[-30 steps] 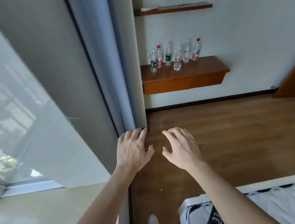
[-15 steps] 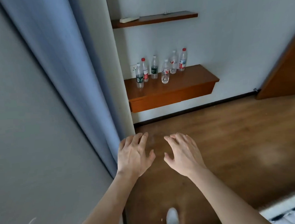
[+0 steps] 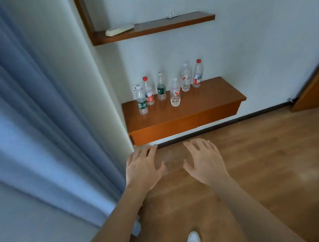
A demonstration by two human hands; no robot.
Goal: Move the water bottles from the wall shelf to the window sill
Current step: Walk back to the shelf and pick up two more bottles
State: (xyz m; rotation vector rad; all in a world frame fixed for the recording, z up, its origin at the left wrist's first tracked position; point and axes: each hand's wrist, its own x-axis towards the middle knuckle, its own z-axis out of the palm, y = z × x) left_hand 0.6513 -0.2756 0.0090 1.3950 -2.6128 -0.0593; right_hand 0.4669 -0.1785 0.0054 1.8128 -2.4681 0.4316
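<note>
Six water bottles (image 3: 175, 94) stand upright in a tight cluster on the wall shelf (image 3: 209, 107), up ahead of both grips and well apart from them, with none lifted yet. The left grip (image 3: 143, 167) hovers over the floor (image 3: 257, 162), fingers spread wide and holding nothing. The right grip (image 3: 205, 161), just beside it, is equally wide and empty. A blue curtain (image 3: 35, 108) hangs close on the left grip's outer side, and the window sill is out of view. The danger lies in that crowding: reaching past the nearest bottles for the back row could clip a neighbour. Several look nearly empty, so probably light enough to topple and roll off the shelf edge. Taking two at once would likely mean a looser hold on each.
</note>
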